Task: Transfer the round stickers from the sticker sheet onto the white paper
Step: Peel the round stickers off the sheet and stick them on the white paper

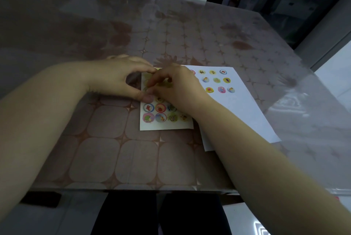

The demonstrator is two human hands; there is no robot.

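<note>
Head view: my left hand [121, 78] pins the sheet [165, 119] at its left edge; right hand [176, 86] fingertips pinch at a sticker, grip unclear. Peel slowly, then carry to the paper [237, 109].

The right hand [176, 86] covers the middle of the sticker sheet [165, 119], hiding the stickers beneath; its fingertip grip there is too blurred to read.

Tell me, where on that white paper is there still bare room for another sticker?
The white paper is bare across its near half, below the three rows of placed stickers and beside the right hand. Its far end is crowded. The sticker sheet overlaps its left edge.
</note>
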